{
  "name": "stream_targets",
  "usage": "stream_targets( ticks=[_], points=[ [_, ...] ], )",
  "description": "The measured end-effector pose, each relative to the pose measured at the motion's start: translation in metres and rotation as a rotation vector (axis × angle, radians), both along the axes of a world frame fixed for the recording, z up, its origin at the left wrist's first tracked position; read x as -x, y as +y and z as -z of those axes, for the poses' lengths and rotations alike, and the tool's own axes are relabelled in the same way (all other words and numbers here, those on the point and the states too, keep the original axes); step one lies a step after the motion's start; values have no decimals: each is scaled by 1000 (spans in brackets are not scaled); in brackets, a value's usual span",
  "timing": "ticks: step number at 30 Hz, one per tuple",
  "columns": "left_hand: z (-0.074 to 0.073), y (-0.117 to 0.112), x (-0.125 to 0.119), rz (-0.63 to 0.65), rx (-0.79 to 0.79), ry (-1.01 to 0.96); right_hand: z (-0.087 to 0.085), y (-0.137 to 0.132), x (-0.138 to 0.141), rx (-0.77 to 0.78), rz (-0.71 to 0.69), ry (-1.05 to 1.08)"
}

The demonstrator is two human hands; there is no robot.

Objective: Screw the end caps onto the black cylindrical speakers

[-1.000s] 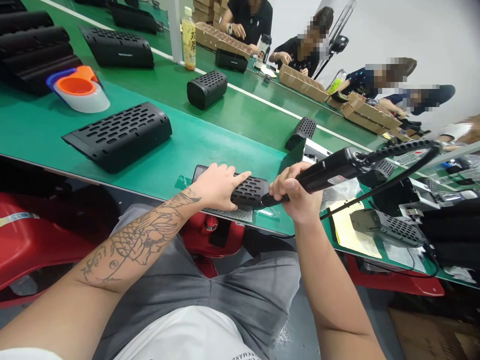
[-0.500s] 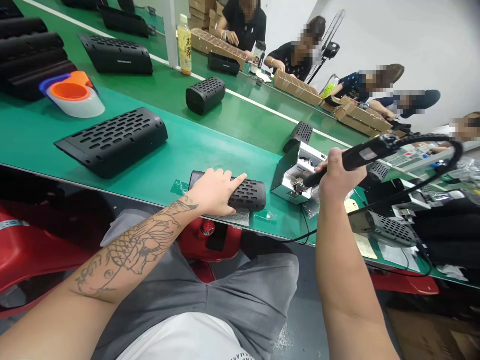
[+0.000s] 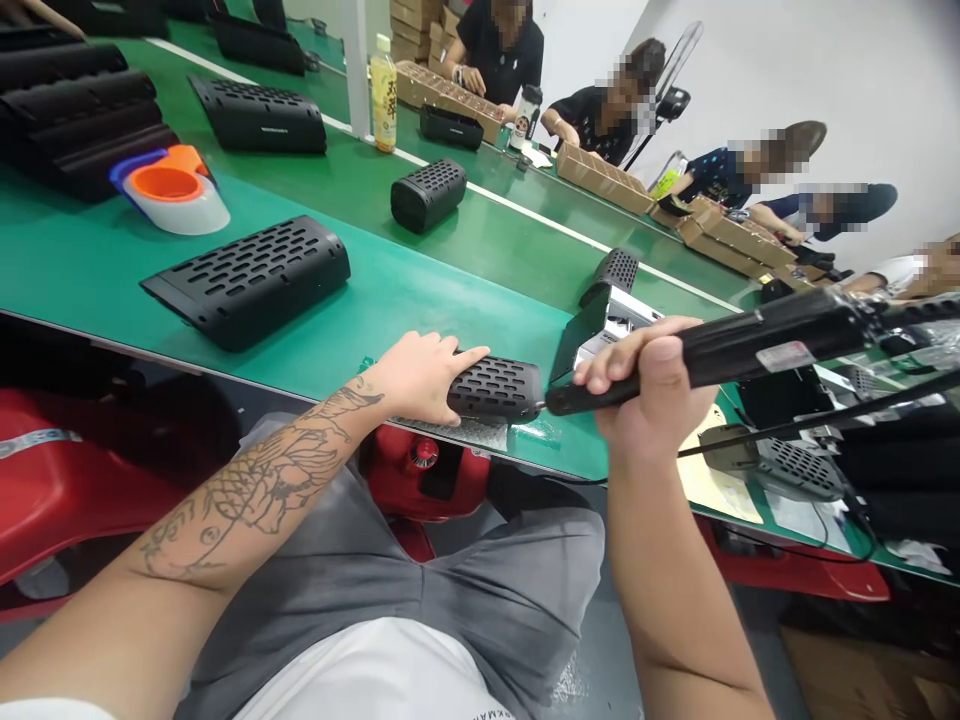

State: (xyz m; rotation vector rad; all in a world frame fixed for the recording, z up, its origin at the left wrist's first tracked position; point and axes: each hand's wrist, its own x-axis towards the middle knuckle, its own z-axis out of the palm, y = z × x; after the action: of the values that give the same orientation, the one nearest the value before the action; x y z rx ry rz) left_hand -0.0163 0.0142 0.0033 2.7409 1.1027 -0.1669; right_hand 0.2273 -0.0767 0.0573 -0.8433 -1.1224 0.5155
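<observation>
The left hand [image 3: 420, 378] clasps a slotted black casing [image 3: 496, 387] from above, forefinger stretched along its top. The right hand [image 3: 656, 390] is curled round a black power driver [image 3: 735, 345], its slim bit [image 3: 542, 406] at the casing's right end. The casing lies along the front edge of the green counter [image 3: 420, 290]. Beyond the right hand stands a silver-and-black box [image 3: 581, 335]; farther left, a larger slotted cover [image 3: 262, 280].

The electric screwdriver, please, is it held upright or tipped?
Tipped: the electric screwdriver slants sideways in the right hand, pointing at the black perforated housing.
</observation>
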Motion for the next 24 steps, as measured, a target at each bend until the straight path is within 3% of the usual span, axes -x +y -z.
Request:
stream_targets(
  ticks=[3, 6, 12, 24],
  points=[
    [0, -1, -1, -12, -6, -17, 1, 4, 42, 10, -119, -16],
    [-1, -2, -1, -13, -4, -41, 10, 17, 62, 55, -172, -52],
    [1, -2, 0, 12, -6, -75, 23, 35, 66, 155, -220, -72],
    [1, 1, -2, -1, 12, -80, 21, 34, 71, 191, -359, -290]
  ],
)
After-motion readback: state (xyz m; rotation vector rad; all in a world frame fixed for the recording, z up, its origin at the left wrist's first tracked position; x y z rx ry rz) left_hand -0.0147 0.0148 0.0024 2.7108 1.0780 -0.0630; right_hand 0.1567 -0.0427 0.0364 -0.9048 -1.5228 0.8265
